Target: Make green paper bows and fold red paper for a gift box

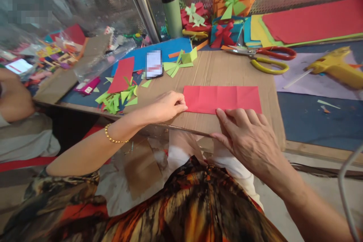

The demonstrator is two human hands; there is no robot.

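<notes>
A strip of red paper (221,98) with several upright crease lines lies flat on a cardboard sheet (159,100) near the table's front edge. My left hand (170,106) is closed, its curled fingers and thumb pinching the strip's lower left corner. Along the lower right edge of the strip rest the bent fingers of my right hand (246,132); its thumb is apart from them, by the table edge. Part of the strip's lower edge is hidden under these fingers.
Scissors (268,58) and a yellow glue gun (334,66) lie to the right. A phone (154,64), green paper scraps (116,98) and two flasks (172,15) are further left. Coloured sheets (314,20) and bow-topped paper pieces (234,0) sit behind. Another person's arm (14,94) shows at far left.
</notes>
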